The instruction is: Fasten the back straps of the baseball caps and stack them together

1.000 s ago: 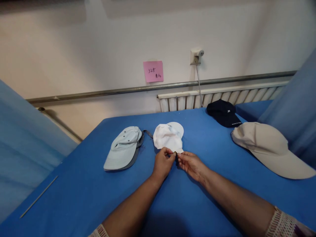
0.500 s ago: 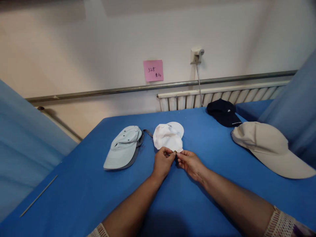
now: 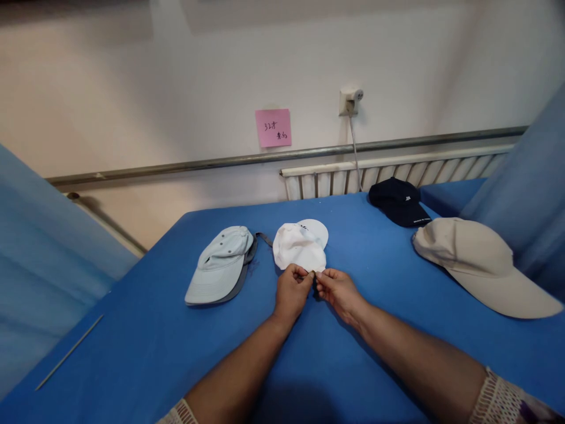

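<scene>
A white baseball cap [image 3: 300, 247] lies mid-surface, its brim pointing away from me and to the right. At the cap's near edge, my left hand [image 3: 291, 293] pinches with thumb and fingers. Close beside it, my right hand [image 3: 338, 293] pinches the same edge, the fingertips of both hands almost meeting. A small dark bit, perhaps part of the cap's strap, shows between the fingertips; its detail is too small to make out. To the left rests a pale blue-grey cap [image 3: 220, 265] on top of a darker grey one [image 3: 241, 282], whose strap trails toward the white cap.
A beige long-brimmed cap [image 3: 481, 259] and a navy cap [image 3: 397, 200] lie to the right on the blue cover [image 3: 185, 359]. A thin stick [image 3: 69, 352] is at the left edge. Behind are a metal rail [image 3: 198, 164], a radiator [image 3: 326, 182] and curtains [image 3: 44, 265] at the side.
Almost nothing differs. Both hands stay at the white cap's near edge with their pinch; the view has shifted very slightly.
</scene>
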Available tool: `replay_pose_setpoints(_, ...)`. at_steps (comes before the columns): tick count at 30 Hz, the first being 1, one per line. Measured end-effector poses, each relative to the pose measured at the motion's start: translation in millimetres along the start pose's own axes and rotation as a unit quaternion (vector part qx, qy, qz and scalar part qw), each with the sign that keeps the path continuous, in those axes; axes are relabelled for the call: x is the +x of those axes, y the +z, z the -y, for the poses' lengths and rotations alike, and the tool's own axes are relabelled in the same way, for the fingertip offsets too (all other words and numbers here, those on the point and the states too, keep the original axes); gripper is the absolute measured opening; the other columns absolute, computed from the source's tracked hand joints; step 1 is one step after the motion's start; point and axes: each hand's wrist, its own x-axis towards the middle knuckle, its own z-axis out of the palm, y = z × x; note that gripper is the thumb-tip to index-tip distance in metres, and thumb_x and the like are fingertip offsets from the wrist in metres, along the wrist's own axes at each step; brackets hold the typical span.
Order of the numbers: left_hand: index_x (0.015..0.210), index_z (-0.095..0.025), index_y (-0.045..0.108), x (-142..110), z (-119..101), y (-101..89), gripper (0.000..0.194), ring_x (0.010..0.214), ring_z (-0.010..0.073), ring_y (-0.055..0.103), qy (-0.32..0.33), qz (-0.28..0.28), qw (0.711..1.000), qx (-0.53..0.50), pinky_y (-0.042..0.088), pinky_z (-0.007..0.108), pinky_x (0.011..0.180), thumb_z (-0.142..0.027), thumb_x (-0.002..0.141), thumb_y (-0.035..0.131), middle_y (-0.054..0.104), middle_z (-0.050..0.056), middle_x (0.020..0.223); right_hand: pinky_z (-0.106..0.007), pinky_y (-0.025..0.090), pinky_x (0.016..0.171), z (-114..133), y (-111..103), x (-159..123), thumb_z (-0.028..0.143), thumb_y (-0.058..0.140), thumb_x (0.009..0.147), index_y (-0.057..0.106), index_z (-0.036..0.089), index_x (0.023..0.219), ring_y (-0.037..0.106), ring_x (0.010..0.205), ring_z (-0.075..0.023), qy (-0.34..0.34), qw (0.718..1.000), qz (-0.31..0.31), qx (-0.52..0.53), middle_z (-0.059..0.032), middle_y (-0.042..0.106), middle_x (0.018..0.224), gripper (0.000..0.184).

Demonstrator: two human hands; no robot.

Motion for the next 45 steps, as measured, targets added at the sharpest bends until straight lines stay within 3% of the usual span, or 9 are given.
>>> replay_pose_setpoints(5, 0.074, -0.017, 0.054, 0.2, -4.7, -0.4, 0.022, 0.049, 0.0111, 0.058, -0.035, 0.014, 0.998, -0.051, 0.044, 0.022, 0.048, -0.033, 0.069, 0.069, 0.061, -0.003, 0.061, -0.022, 0.044, 0.053, 1.4, -3.5, 0.2, 0.038, 0.081, 0.063, 0.064, 0.014, 0.073, 0.055, 0.056, -0.0087, 0.016, 0.999, 0.021, 0.023, -0.0017, 0.063, 0.069, 0.032)
replay_pose_setpoints(10, 0.074, -0.016, 0.055, -0.4, -8.7, -0.7, 0.021, 0.049, 0.0105, 0.058, -0.043, 0.017, 0.997, -0.068, 0.045, 0.021, 0.048, -0.031, 0.069, 0.069, 0.063, -0.001, 0.065, -0.022, 0.044, 0.055, 1.4, -2.9, -0.9, 0.037, 0.086, 0.058, 0.064, 0.014, 0.072, 0.055, 0.055, -0.0082, 0.009, 1.0, 0.026, 0.015, 0.0001, 0.062, 0.065, 0.035)
replay_pose_setpoints(21, 0.086, -0.015, 0.06, -2.8, -8.9, -1.1, 0.02, 0.05, 0.0094, 0.056, -0.014, 0.055, 0.997, -0.05, 0.044, 0.021, 0.048, -0.03, 0.074, 0.065, 0.065, 0.001, 0.071, -0.021, 0.042, 0.051, 1.7, -1.6, -2.0, 0.04, 0.088, 0.052, 0.062, 0.014, 0.069, 0.053, 0.052, -0.0075, 0.004, 1.0, 0.006, 0.015, 0.0015, 0.06, 0.061, 0.041)
replay_pose_setpoints(31, 0.082, -0.015, 0.068, 0.1, -1.8, -2.7, 0.018, 0.053, 0.0102, 0.057, -0.015, 0.071, 0.997, -0.013, 0.045, 0.021, 0.05, -0.031, 0.075, 0.066, 0.069, 0.002, 0.073, -0.02, 0.043, 0.051, 0.8, -3.6, -2.1, 0.038, 0.089, 0.052, 0.062, 0.014, 0.068, 0.053, 0.053, -0.0075, 0.001, 1.0, 0.0, 0.02, 0.0011, 0.06, 0.061, 0.038)
replay_pose_setpoints(35, 0.087, -0.015, 0.07, -1.6, -3.5, -3.7, 0.02, 0.052, 0.0113, 0.058, -0.008, 0.086, 0.996, 0.013, 0.046, 0.022, 0.05, -0.032, 0.077, 0.063, 0.071, 0.003, 0.075, -0.019, 0.044, 0.05, 0.8, -3.1, -2.8, 0.036, 0.087, 0.058, 0.063, 0.014, 0.07, 0.053, 0.053, -0.0075, 0.009, 1.0, -0.003, 0.022, 0.0016, 0.059, 0.06, 0.034)
replay_pose_setpoints(38, 0.097, -0.019, 0.071, -5.6, -4.0, -5.6, 0.024, 0.059, 0.0135, 0.063, 0.039, 0.104, 0.993, 0.05, 0.05, 0.024, 0.057, -0.031, 0.082, 0.058, 0.073, 0.004, 0.083, -0.018, 0.044, 0.049, 2.5, -6.3, -0.5, 0.03, 0.084, 0.064, 0.064, 0.014, 0.072, 0.053, 0.053, -0.0068, 0.015, 0.999, -0.002, 0.047, 0.0017, 0.059, 0.06, 0.027)
replay_pose_setpoints(41, 0.1, -0.021, 0.071, -7.4, -5.8, -10.2, 0.024, 0.067, 0.015, 0.065, 0.092, 0.082, 0.988, 0.093, 0.05, 0.025, 0.063, -0.03, 0.083, 0.056, 0.073, 0.004, 0.086, -0.017, 0.043, 0.046, 6.7, -13.3, 5.8, 0.019, 0.079, 0.069, 0.063, 0.014, 0.072, 0.052, 0.05, -0.0064, 0.025, 0.995, -0.016, 0.093, 0.0014, 0.059, 0.06, 0.017)
replay_pose_setpoints(45, 0.096, -0.019, 0.069, 2.3, -7.7, -21.9, 0.024, 0.06, 0.0142, 0.062, 0.101, -0.018, 0.989, 0.105, 0.047, 0.023, 0.058, -0.036, 0.083, 0.057, 0.068, 0.001, 0.069, -0.017, 0.043, 0.043, 13.8, -22.6, 14.6, 0.012, 0.066, 0.076, 0.06, 0.014, 0.071, 0.051, 0.047, -0.0061, 0.035, 0.986, -0.077, 0.145, 0.0015, 0.057, 0.057, 0.009)
